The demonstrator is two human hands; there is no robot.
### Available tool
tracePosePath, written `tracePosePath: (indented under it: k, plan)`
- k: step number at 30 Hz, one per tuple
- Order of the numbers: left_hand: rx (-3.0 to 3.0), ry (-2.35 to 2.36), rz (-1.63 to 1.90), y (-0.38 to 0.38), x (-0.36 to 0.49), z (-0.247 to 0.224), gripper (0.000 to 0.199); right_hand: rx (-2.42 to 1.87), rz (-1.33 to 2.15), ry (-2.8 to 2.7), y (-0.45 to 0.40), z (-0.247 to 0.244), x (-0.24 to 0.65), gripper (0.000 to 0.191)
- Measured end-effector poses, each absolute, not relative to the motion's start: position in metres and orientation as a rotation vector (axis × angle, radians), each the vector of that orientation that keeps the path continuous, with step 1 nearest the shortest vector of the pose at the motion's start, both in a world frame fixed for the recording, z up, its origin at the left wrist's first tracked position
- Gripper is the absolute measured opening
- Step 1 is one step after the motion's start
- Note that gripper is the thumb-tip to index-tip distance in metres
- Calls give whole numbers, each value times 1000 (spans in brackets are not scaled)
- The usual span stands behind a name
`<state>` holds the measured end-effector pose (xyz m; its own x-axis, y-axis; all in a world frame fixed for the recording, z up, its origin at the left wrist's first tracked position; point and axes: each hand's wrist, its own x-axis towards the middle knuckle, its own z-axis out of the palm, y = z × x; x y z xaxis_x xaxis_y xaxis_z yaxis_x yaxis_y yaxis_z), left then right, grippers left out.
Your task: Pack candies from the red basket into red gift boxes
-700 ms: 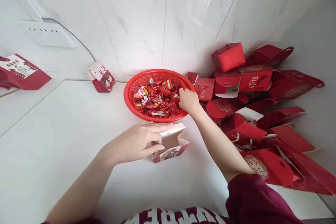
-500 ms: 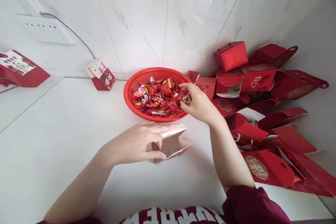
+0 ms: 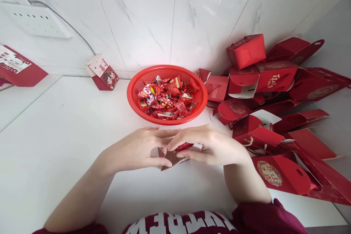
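My left hand (image 3: 142, 148) grips the left side of a small open paper box (image 3: 172, 158), thumb on the near rim and fingers along the far one. Over the mouth of this box is my right hand (image 3: 210, 144), its fingers closed on a red wrapped candy (image 3: 185, 147). The hand hides much of the box and part of the candy. Just beyond both hands stands a red plastic basket (image 3: 168, 121) with a perforated wall, holding many wrapped candies (image 3: 167, 98) in red and mixed colours.
Red gift boxes (image 3: 270, 173) lie piled along the right side, some flaps raised. Against the tiled wall (image 3: 142, 18) stands a small printed box (image 3: 104, 75). A larger red box (image 3: 22, 67) is at far left, below a white socket strip (image 3: 35, 20) with a grey cable.
My right hand has moved from the basket toward me, carrying the red candy to the mouth of the box. My left hand still holds the box in about the same place.
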<state>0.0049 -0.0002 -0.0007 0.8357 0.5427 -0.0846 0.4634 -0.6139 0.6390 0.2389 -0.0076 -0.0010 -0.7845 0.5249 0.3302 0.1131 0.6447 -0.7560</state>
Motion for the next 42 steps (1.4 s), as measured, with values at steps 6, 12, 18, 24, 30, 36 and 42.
tracePosePath:
  k: [6,12,18,24,30,36,42]
  plan:
    - [2394,778,120,-2,2,-4,21,-730,754,-2355,-10,2,249,19]
    - [2398,728,121,-1,2,-2,20,-1232,447,-2226,12,-12,269,18]
    - [2462,735,174,-4,4,-5,25,-1515,223,-2036,56,-42,283,18]
    - [2547,835,365,-5,1,-2,27,-1394,296,-1884,75,-44,274,22]
    - [2340,1317,857,39,-14,-30,28,-1358,469,-1945,105,-53,251,26]
    - [2395,1596,1158,77,-13,-88,31,-1440,590,-2125,123,-69,235,35]
    - [2462,1498,1601,79,-17,-124,40,-1538,636,-2300,127,-81,230,29]
